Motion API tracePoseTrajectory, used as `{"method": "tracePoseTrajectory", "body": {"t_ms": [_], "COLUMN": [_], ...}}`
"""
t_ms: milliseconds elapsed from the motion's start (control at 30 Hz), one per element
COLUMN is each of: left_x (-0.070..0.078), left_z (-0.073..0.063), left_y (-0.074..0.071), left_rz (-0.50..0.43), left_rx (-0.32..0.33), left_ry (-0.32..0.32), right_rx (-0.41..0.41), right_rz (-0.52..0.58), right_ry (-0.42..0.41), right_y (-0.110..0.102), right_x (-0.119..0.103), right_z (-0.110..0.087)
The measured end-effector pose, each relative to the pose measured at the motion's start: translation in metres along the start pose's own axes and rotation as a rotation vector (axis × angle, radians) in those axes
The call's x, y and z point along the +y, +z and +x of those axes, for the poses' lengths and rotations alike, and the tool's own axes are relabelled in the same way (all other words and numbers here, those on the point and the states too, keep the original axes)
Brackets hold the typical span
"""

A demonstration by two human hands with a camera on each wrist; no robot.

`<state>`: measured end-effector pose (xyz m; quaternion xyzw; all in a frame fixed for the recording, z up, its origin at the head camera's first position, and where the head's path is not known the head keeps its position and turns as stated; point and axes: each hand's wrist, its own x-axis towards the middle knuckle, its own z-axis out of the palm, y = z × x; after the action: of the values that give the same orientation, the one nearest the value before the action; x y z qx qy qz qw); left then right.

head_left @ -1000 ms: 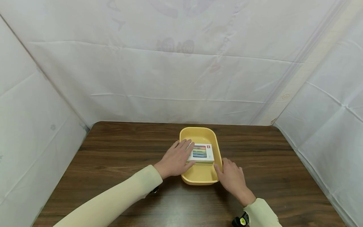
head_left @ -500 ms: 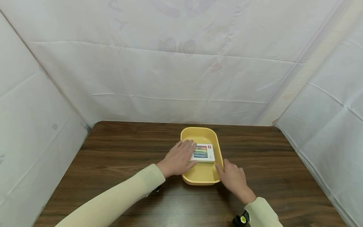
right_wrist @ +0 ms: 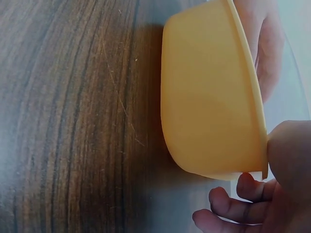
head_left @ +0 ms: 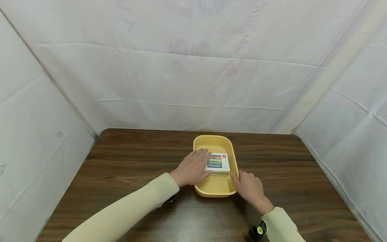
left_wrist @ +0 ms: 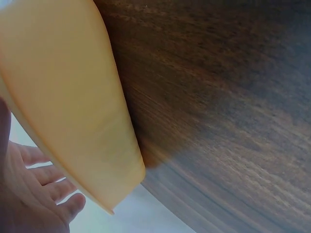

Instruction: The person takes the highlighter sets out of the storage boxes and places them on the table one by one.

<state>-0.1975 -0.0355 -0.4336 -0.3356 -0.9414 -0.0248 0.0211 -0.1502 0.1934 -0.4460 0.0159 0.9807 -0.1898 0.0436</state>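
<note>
The white box of coloured pens already lies inside the yellow tray, seemingly leaving only release, the left hand's grip loosely spread over the box, the right hand's pinching the tray's rim.

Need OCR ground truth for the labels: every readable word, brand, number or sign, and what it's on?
No text is legible.
Red logo and small print on the white box: too small to read.
Faded marks on the white sheet: too faint to read.
Yellow tub: no text on the sides shown.
</note>
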Motion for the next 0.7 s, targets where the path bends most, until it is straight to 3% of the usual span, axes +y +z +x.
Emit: {"method": "tracePoseTrajectory", "body": {"t_ms": [700], "left_x": [0.0002], "left_z": [0.0102], "left_y": [0.0027], "left_rz": [0.003], "left_rx": [-0.064], "left_ry": [0.002], "right_rx": [-0.036], "right_rz": [-0.014], "right_ry": [0.025], "right_y": [-0.0042], "right_x": [-0.0018], "right_z": [0.0064]}}
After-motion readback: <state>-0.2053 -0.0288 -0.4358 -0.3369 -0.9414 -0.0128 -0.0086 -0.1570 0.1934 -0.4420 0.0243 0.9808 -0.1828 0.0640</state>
